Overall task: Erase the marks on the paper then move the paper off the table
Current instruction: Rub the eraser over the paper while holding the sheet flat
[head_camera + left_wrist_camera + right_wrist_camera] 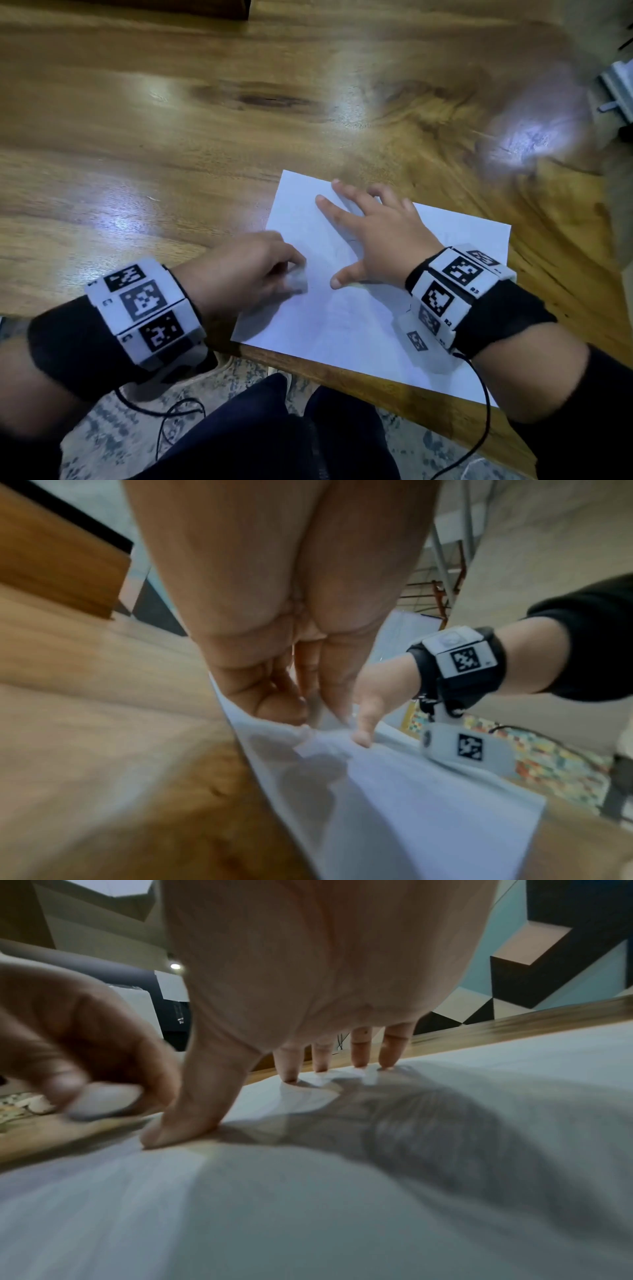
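A white sheet of paper point(346, 318) lies on the wooden table point(191, 144) at its near edge, its near corner hanging past the edge. Faint pencil marks show near its middle, beside my right thumb. My right hand point(373, 229) lies flat on the paper with fingers spread and fingertips point(387, 1064) pressing it down. My left hand point(253, 270) pinches a small white eraser point(297, 281) and holds it against the paper's left part. The eraser point(103, 1099) looks blurred in the right wrist view. The paper point(411, 804) fills the lower right of the left wrist view.
The tabletop stretches far to the left and back, with bright light reflections on it. A dark block point(185, 8) stands at the far edge. My legs in dark trousers point(274, 431) and a patterned rug point(113, 421) are below the table's near edge.
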### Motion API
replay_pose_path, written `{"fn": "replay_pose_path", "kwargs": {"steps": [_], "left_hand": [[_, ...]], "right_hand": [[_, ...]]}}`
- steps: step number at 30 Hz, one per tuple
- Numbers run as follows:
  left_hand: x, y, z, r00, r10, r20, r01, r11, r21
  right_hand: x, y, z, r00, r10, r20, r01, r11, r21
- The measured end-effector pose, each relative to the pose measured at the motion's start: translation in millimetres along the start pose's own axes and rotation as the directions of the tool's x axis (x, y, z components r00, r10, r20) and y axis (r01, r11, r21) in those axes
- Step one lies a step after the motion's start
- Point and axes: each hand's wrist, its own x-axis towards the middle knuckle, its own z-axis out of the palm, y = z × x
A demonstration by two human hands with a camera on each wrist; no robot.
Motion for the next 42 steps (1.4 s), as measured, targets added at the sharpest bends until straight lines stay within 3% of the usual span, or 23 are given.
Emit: {"fn": "replay_pose_path", "kwargs": {"steps": [3, 6, 8, 10, 13, 17, 20, 21, 23, 25, 30, 32, 34, 36, 38, 40, 42], "left_hand": [[9, -3, 5, 0.992, -0.043, -0.114, 0.028, 0.991, -0.130], [6, -5, 9, 0.982, -0.140, -0.125, 0.085, 0.926, -0.369], [3, -13, 10, 0.993, -0.082, -0.085, 0.055, 0.958, -0.282], [6, -16, 9, 0.991, -0.118, -0.061, 0.096, 0.954, -0.285], [13, -8, 4, 0.972, -0.232, -0.044, 0.176, 0.838, -0.516], [16, -13, -6, 0.961, -0.259, -0.093, 0.174, 0.834, -0.523], [20, -14, -17, 0.979, -0.162, -0.127, 0.112, 0.938, -0.328], [19, -15, -19, 0.989, -0.073, -0.128, 0.045, 0.977, -0.206], [19, -14, -20, 0.977, 0.079, -0.198, -0.076, 0.997, 0.023], [21, -8, -17, 0.969, 0.133, -0.210, -0.105, 0.985, 0.140], [28, 5, -4, 0.975, 0.102, -0.197, -0.066, 0.981, 0.181], [18, -2, -1, 0.985, 0.129, -0.113, -0.109, 0.979, 0.174], [2, -5, 3, 0.984, 0.175, 0.043, -0.179, 0.977, 0.119], [-5, -1, 1, 0.976, 0.147, 0.162, -0.157, 0.986, 0.054], [10, -2, -6, 0.995, 0.095, 0.011, -0.095, 0.991, 0.090], [33, -1, -13, 0.982, 0.070, -0.177, -0.046, 0.990, 0.137], [41, 0, -11, 0.970, 0.125, -0.209, -0.090, 0.981, 0.169]], "right_hand": [[-2, 0, 2, 1.000, 0.005, -0.009, -0.005, 0.999, 0.035], [-7, 6, 6, 1.000, -0.003, 0.000, 0.003, 0.994, 0.109], [-13, 10, 11, 1.000, -0.019, 0.019, 0.016, 0.991, 0.133], [-18, 11, 15, 0.999, -0.025, 0.043, 0.020, 0.993, 0.113], [-16, 11, 16, 0.998, -0.019, 0.060, 0.012, 0.994, 0.112], [-5, 8, 9, 0.997, -0.008, 0.071, 0.001, 0.994, 0.107], [-2, 5, 5, 0.997, 0.003, 0.081, -0.012, 0.994, 0.105], [-2, 5, 5, 0.997, 0.005, 0.083, -0.014, 0.994, 0.106], [-2, 4, 4, 0.997, 0.003, 0.083, -0.012, 0.994, 0.107], [-1, 4, 4, 0.996, -0.002, 0.087, -0.007, 0.995, 0.102], [-1, 3, 3, 0.996, 0.006, 0.088, -0.014, 0.996, 0.093], [-1, 3, 3, 0.996, 0.008, 0.091, -0.016, 0.996, 0.090], [-1, 3, 3, 0.996, 0.008, 0.090, -0.016, 0.995, 0.095], [-1, 3, 3, 0.996, 0.007, 0.088, -0.016, 0.995, 0.100], [-1, 3, 3, 0.996, 0.006, 0.087, -0.015, 0.995, 0.103], [-1, 3, 4, 0.996, 0.005, 0.088, -0.014, 0.994, 0.104], [-2, 5, 3, 0.996, 0.006, 0.090, -0.015, 0.995, 0.101]]}}
